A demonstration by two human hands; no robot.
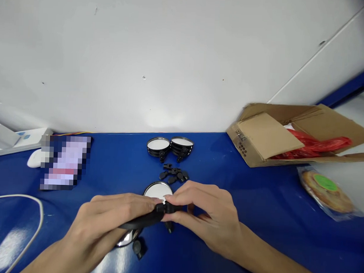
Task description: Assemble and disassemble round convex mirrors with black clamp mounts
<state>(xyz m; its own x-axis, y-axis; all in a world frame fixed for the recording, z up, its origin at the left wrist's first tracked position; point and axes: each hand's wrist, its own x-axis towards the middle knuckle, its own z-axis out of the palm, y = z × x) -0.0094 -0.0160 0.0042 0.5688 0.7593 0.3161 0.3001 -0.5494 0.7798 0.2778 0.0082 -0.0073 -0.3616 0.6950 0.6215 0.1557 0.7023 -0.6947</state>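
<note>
My left hand [107,223] grips a black plastic stem [140,220] that runs toward the middle of the view. My right hand [206,217] pinches the stem's black jointed end [167,208] between its fingertips, so both hands hold the same piece. Under the hands lies a round mirror [158,190] with a chrome rim and a white face, partly hidden by my fingers. Below my left hand, a chrome-edged disc [126,240] and a black knob [138,248] show. Farther ahead are two stacks of round mirrors [169,147] and a small pile of black plastic parts [173,174].
The blue workbench [241,218] meets a white wall. An open cardboard box [268,135] holding a red plastic bag stands at the back right. A round item in clear wrap [325,193] lies at the right. A white cable [20,222], white mouse [34,159], power strip [17,140] and pixelated object [64,162] are at the left.
</note>
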